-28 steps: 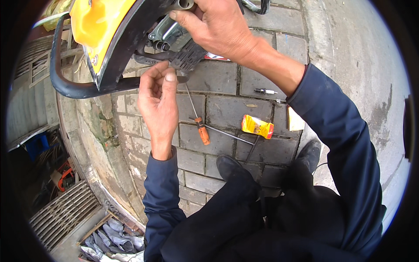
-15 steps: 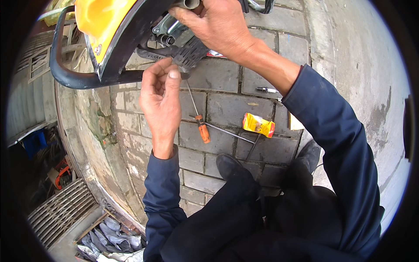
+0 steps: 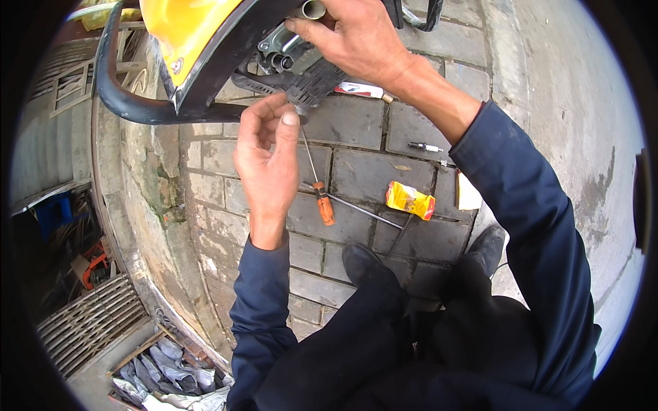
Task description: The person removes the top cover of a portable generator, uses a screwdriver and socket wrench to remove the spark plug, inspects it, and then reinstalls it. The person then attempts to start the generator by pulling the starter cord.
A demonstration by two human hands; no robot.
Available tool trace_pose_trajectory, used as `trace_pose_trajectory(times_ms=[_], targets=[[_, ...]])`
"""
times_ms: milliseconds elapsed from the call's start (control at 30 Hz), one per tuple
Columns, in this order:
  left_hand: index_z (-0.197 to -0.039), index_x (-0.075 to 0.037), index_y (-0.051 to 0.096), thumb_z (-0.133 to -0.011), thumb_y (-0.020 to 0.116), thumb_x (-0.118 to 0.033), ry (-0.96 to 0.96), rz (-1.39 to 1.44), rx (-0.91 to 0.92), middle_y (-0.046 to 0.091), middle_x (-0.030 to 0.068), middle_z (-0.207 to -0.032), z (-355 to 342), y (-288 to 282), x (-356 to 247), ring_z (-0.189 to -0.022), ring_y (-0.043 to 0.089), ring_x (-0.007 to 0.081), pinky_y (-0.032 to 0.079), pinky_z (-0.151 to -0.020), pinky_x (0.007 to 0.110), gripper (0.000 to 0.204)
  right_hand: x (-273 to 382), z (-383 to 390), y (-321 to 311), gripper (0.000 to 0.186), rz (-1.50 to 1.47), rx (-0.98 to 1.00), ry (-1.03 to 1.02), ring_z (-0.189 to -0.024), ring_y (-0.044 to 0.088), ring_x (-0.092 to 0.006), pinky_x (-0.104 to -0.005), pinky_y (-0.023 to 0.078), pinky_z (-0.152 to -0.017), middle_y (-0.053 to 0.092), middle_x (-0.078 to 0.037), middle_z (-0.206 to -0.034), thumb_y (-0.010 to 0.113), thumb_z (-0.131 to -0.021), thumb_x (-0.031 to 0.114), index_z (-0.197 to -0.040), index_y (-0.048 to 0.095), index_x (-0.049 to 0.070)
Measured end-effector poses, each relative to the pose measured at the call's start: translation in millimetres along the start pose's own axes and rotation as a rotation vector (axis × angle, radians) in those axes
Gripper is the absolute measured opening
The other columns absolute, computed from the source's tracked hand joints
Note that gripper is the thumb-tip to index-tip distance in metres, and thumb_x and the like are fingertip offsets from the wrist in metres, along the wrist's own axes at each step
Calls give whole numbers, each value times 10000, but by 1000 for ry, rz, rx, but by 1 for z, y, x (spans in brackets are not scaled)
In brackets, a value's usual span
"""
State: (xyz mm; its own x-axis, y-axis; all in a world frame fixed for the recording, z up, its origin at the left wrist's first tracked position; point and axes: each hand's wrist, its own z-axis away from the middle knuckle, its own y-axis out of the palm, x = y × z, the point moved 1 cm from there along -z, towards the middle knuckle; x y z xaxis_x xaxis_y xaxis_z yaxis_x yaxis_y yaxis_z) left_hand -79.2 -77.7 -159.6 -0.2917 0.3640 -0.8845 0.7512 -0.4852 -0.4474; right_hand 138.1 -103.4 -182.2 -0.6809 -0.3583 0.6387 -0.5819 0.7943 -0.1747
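At the top, a machine with a yellow panel and a black tubular bar shows its metal parts. My right hand is closed around a short metal tube, thumb along its side; most of its fingers are hidden. Just below a black slotted part, my left hand has its fingers curled toward the thumb in a loose pinch. Whatever lies between those fingertips is too small to make out. Beneath it on the paving is a screwdriver with an orange handle.
A long-shafted T-shaped wrench lies by a yellow-and-red packet. Farther right are a spark plug and a pale card. A white-and-red tube rests under the machine. A worn wall runs along the left.
The view has shifted a little, so the machine and both hands sit farther right and slightly lower. More of the white-and-red tube shows. Both hands keep nearly the same pose.
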Motion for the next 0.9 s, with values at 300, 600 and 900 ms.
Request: trace_pose_trajectory(times_ms=[300,600,900], targets=[[-1286,10,606,-1029,662,-155,-84,26,11,688,50,-1082,22,1,31,-881,629,86,524,-779,238,309,-1,-4,4,247,9,-67,11,-691,637,-365,-419,514,-623,622,-158,-770,790,-866,146,-1003,621,28],[-1261,56,560,-902,747,-159,-250,-665,0,647,185,-1089,136,11,114,-948,627,334,523,-852,429,458,10,5,-19,430,63,235,200,-680,599,-125,-284,495,-626,616,-39,-803,782,-923,215,-1272,610,33],[-1280,54,495,-930,698,-200,-562,-658,110,620,253,-1125,172,19,158,-962,657,430,518,-836,500,478,9,-2,-30,362,-30,287,78,-736,606,-145,-302,516,-689,602,-50,-849,741,-933,195,-1246,631,51]])
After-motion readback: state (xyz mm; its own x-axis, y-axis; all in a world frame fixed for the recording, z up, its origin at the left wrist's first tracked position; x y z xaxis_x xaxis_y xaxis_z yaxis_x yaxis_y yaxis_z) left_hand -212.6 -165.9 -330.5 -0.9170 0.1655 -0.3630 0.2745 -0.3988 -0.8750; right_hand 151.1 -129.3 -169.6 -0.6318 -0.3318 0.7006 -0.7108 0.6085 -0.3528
